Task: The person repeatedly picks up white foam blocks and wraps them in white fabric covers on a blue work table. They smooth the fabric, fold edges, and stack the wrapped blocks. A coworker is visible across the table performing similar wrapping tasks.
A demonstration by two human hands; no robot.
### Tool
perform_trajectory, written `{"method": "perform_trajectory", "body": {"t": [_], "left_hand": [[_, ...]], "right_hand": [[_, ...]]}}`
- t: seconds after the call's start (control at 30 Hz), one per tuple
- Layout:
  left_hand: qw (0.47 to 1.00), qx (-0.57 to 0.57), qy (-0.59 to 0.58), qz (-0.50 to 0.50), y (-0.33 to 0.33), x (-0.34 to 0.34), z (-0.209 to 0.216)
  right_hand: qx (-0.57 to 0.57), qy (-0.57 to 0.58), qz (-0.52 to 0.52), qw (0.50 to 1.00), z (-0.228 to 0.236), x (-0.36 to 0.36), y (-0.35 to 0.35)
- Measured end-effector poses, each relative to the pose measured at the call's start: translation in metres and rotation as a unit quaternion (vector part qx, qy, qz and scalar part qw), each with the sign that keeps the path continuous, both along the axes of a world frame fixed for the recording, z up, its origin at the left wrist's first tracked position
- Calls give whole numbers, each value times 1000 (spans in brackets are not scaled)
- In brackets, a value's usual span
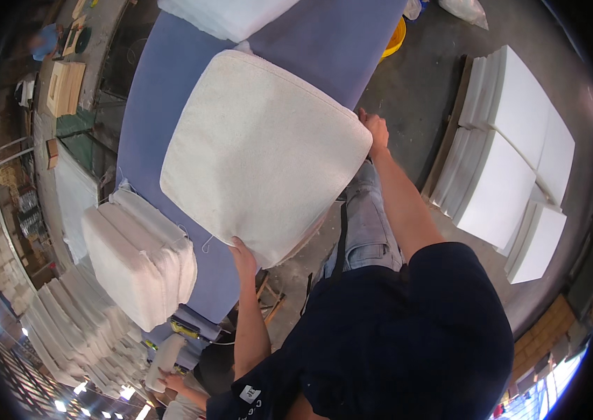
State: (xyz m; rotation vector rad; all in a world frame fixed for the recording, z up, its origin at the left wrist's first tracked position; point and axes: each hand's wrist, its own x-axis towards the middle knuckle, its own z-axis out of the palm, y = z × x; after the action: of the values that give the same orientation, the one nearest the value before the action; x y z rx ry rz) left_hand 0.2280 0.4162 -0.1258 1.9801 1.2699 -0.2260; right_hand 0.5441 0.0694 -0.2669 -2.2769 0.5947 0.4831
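Observation:
A cream fabric seat cushion (pixel 261 154), square with rounded corners, lies across the blue-covered table (pixel 146 133) and juts past its near edge. My left hand (pixel 242 257) grips its near corner, thumb on top and the other fingers hidden underneath. At the right corner my right hand (pixel 375 131) is closed on the cushion's edge, with part of the fingers out of sight. To the left, a stack of similar cushions (pixel 135 255) stands on the table with loose threads hanging from it. White padding (pixel 230 14) rests beyond the held cushion.
White foam slabs (pixel 513 154) are stacked on the floor to the right. A yellow bucket (pixel 394 38) stands past the table's right edge. At lower left, a co-worker's hand (pixel 172 381) touches a pale cushion piece, near a big pile of cushions (pixel 76 325).

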Motion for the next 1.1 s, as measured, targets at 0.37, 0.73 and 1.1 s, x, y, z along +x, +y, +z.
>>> {"method": "perform_trajectory", "body": {"t": [0.37,0.73,1.1], "left_hand": [[946,-119,-219,206,-27,-48,-5],[709,-305,-300,560,-89,-72,-56],[565,-254,-254,743,-87,-36,-151]], "right_hand": [[156,-92,-146,973,75,0,-22],[-80,-387,346,851,152,18,160],[-192,-365,316,855,144,1,176]]}}
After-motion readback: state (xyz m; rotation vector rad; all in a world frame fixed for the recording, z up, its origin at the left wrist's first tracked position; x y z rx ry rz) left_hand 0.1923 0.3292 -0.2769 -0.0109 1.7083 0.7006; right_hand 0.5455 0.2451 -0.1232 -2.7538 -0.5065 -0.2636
